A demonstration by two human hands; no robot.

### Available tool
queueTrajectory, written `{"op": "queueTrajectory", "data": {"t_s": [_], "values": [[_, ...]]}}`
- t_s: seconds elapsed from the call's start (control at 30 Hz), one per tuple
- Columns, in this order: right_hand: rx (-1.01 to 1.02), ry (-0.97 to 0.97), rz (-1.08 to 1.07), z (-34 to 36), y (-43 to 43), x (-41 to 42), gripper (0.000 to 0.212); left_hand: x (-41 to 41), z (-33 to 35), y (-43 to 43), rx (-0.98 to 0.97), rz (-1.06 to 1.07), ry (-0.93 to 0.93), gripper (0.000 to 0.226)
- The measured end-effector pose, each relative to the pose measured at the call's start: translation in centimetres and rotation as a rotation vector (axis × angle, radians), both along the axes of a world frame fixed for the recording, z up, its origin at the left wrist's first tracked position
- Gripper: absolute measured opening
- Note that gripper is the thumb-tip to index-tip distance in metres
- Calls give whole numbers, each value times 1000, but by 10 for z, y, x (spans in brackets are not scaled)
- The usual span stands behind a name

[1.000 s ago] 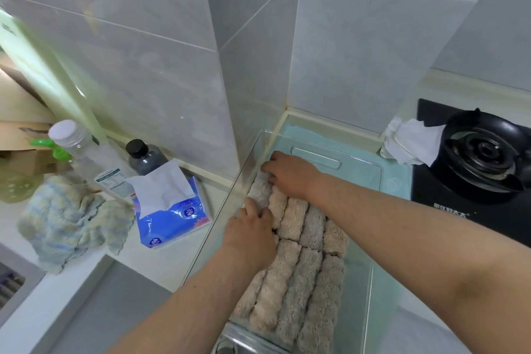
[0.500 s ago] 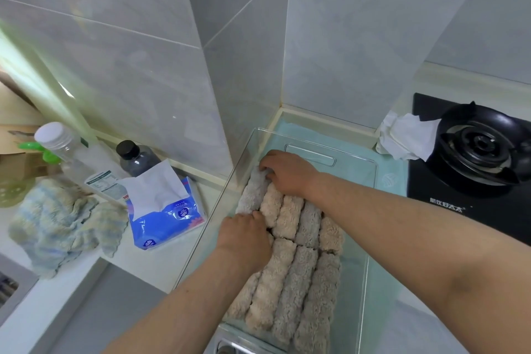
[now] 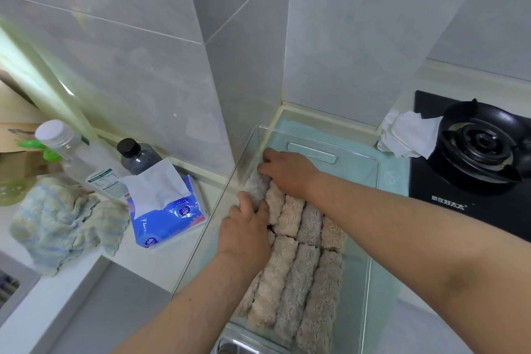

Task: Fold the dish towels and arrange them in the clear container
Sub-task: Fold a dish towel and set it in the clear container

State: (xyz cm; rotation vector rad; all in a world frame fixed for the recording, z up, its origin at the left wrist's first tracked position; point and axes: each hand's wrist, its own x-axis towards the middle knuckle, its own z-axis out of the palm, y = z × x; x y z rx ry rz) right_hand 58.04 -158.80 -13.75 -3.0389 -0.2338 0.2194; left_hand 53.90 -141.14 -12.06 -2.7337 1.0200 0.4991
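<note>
A clear container [image 3: 356,154] stands on the counter in the wall corner. Inside it lie two rows of rolled beige and grey dish towels [image 3: 301,282], packed side by side. A grey rolled towel [image 3: 256,184] sits at the far left of the back row, against the container's left wall. My left hand [image 3: 247,230] grips its near end, fingers and thumb on either side. My right hand [image 3: 288,172] curls over its far end. A crumpled pale blue and yellow striped towel [image 3: 57,224] lies on the counter to the left.
A blue tissue pack [image 3: 169,210], a clear bottle [image 3: 66,152] and a dark bottle [image 3: 138,155] stand left of the container. A black gas stove [image 3: 482,146] and a crumpled white cloth [image 3: 408,135] are at the right. A teal mat [image 3: 393,178] lies under the container.
My left hand has slid forward along the grey towel toward my right hand. My right hand stays at the towel's far end.
</note>
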Motion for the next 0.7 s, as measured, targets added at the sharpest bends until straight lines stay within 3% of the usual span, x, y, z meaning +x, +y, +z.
{"op": "queueTrajectory", "data": {"t_s": [0.13,0.27,0.53,0.63,0.7], "values": [[-57,46,7,6,4,3,26,8,2,-3,44,-42,31,46],[-138,76,-123,17,7,9,22,17,8,-1,7,-99,117,37],[-248,102,-45,23,6,15,19,13,14,1,53,-109,115,36],[-314,171,-33,22,11,15,4,13,17,2,76,-108,127,37],[-292,178,-73,19,15,18,21,12,19,3,86,-117,122,38]]}}
